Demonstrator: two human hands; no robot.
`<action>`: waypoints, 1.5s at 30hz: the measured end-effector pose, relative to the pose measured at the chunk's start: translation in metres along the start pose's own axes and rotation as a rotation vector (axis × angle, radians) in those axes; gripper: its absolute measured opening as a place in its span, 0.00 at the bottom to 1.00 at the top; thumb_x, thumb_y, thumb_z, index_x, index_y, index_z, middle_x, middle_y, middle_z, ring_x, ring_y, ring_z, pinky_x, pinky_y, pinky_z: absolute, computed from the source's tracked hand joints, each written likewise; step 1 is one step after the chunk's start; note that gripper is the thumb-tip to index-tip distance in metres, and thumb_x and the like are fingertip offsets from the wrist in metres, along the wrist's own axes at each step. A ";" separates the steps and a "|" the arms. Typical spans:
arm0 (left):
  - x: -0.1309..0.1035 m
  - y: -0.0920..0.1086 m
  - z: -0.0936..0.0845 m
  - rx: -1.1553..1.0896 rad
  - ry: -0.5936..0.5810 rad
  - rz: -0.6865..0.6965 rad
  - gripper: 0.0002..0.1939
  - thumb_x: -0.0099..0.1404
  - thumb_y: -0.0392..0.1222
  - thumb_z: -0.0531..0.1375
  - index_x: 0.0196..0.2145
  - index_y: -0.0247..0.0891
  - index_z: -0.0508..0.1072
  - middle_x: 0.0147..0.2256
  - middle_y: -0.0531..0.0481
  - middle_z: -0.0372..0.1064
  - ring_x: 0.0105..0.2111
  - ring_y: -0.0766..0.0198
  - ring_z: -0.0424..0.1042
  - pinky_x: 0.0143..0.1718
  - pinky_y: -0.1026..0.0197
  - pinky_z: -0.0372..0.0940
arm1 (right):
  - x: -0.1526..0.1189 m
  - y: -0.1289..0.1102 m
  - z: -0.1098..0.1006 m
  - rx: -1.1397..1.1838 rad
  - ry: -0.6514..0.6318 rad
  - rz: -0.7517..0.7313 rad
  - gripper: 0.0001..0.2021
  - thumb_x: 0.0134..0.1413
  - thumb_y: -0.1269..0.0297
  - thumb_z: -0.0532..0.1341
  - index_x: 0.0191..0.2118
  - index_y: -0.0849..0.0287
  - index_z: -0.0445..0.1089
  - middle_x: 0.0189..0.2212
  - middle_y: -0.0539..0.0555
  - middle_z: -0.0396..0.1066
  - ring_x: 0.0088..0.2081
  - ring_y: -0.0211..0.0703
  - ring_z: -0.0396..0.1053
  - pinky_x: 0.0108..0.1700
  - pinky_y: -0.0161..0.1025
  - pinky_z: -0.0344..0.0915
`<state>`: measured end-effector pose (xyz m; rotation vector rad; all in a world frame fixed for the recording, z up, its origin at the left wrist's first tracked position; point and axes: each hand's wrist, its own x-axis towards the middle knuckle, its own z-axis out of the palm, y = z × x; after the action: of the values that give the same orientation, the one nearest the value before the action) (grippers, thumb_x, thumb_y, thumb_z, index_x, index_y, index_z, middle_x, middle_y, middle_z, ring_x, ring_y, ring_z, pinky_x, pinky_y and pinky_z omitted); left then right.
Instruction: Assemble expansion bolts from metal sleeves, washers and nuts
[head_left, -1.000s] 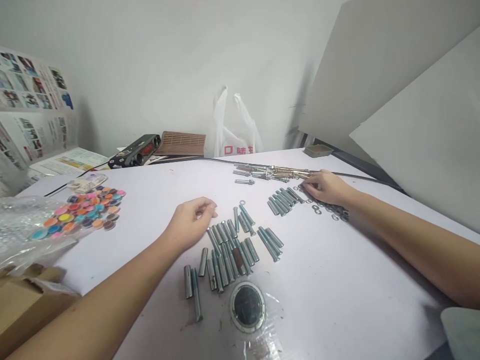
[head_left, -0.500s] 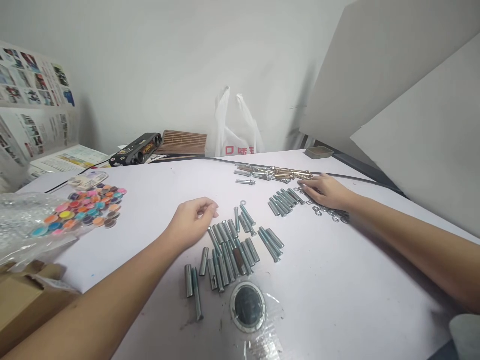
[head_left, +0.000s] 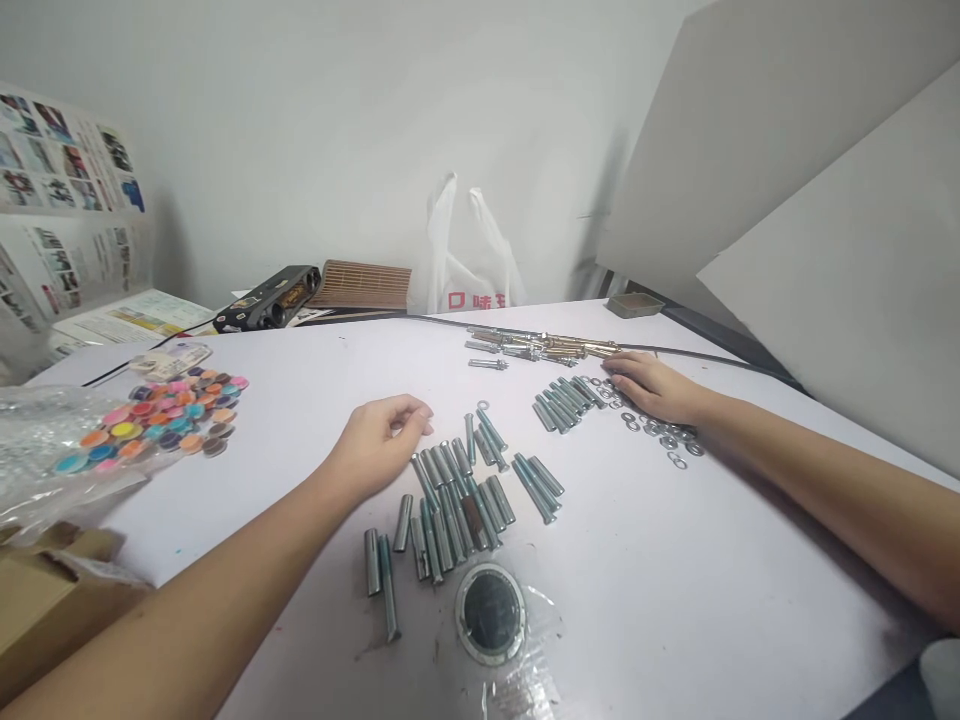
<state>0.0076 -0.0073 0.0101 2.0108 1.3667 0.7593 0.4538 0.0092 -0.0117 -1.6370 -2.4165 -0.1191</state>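
My left hand [head_left: 382, 440] rests on its side on the white table, fingers loosely curled against the thumb, and I see nothing in it. Just right of it lie several steel sleeves [head_left: 452, 460] and bolts [head_left: 390, 590] in loose rows. My right hand [head_left: 654, 387] lies low over a spread of metal washers [head_left: 667, 437], its fingers stretched out, partly covering some. Left of that hand is a row of blue-grey bolts [head_left: 568, 403]. Beyond its fingertips are silver and brass-coloured expansion bolts [head_left: 555, 347]. A lone washer [head_left: 483, 404] lies near the middle.
Coloured discs [head_left: 161, 420] spill from a clear plastic bag [head_left: 52, 430] at left, above a cardboard box [head_left: 60, 610]. A round dark disc with a metal rim [head_left: 491, 613] is near the front. At the back stand a white carrier bag [head_left: 472, 260] and a small tray [head_left: 635, 304].
My right hand has shifted slightly over the washers, and more of them now show below and left of it. My left hand keeps its pose; the view has moved slightly.
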 end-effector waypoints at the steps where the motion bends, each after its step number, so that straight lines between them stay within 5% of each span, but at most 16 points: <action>1: 0.000 0.000 0.000 -0.002 0.001 -0.003 0.14 0.66 0.49 0.55 0.34 0.40 0.76 0.34 0.51 0.78 0.38 0.59 0.74 0.44 0.59 0.65 | -0.001 0.000 0.002 0.005 -0.005 0.006 0.25 0.65 0.52 0.45 0.55 0.63 0.68 0.55 0.65 0.67 0.58 0.58 0.63 0.59 0.54 0.61; 9: 0.002 -0.004 0.002 0.011 0.009 -0.001 0.14 0.65 0.50 0.55 0.33 0.41 0.76 0.33 0.52 0.78 0.37 0.59 0.74 0.44 0.59 0.65 | -0.031 -0.022 -0.017 0.252 -0.084 0.098 0.20 0.65 0.51 0.47 0.55 0.51 0.67 0.55 0.55 0.69 0.56 0.55 0.66 0.58 0.52 0.63; 13: 0.000 -0.003 0.001 0.023 0.009 0.006 0.14 0.65 0.50 0.55 0.33 0.40 0.76 0.33 0.51 0.78 0.37 0.58 0.74 0.43 0.59 0.65 | -0.025 -0.026 -0.022 0.347 -0.017 0.201 0.21 0.65 0.49 0.47 0.54 0.50 0.68 0.55 0.53 0.69 0.57 0.54 0.65 0.60 0.52 0.61; 20: 0.000 -0.002 0.001 0.031 0.002 0.017 0.15 0.65 0.51 0.54 0.33 0.40 0.77 0.34 0.50 0.78 0.38 0.57 0.75 0.44 0.58 0.66 | 0.002 -0.027 -0.009 0.406 -0.137 0.059 0.24 0.65 0.47 0.49 0.60 0.50 0.66 0.63 0.50 0.61 0.63 0.53 0.58 0.66 0.52 0.53; 31: 0.000 -0.001 0.001 0.035 0.010 0.031 0.15 0.65 0.50 0.54 0.33 0.40 0.77 0.34 0.50 0.78 0.38 0.57 0.75 0.45 0.58 0.66 | -0.040 -0.038 -0.018 0.445 -0.204 0.026 0.23 0.66 0.54 0.51 0.63 0.46 0.62 0.64 0.46 0.57 0.65 0.53 0.54 0.68 0.55 0.50; 39: 0.001 -0.001 0.001 0.036 0.011 0.049 0.15 0.65 0.50 0.54 0.33 0.40 0.77 0.34 0.49 0.78 0.37 0.57 0.74 0.45 0.57 0.66 | -0.062 -0.060 -0.015 0.377 -0.137 0.049 0.23 0.65 0.55 0.52 0.63 0.48 0.63 0.64 0.48 0.58 0.64 0.54 0.55 0.66 0.55 0.54; 45: 0.001 -0.003 0.002 0.064 0.012 0.056 0.16 0.65 0.51 0.54 0.34 0.40 0.78 0.34 0.49 0.78 0.37 0.57 0.74 0.44 0.58 0.66 | -0.073 -0.097 -0.015 0.365 -0.016 0.225 0.17 0.63 0.55 0.54 0.53 0.50 0.73 0.55 0.48 0.70 0.59 0.55 0.64 0.63 0.57 0.61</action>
<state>0.0074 -0.0055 0.0068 2.1054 1.3621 0.7627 0.3922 -0.0962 -0.0086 -1.7176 -2.0877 0.3506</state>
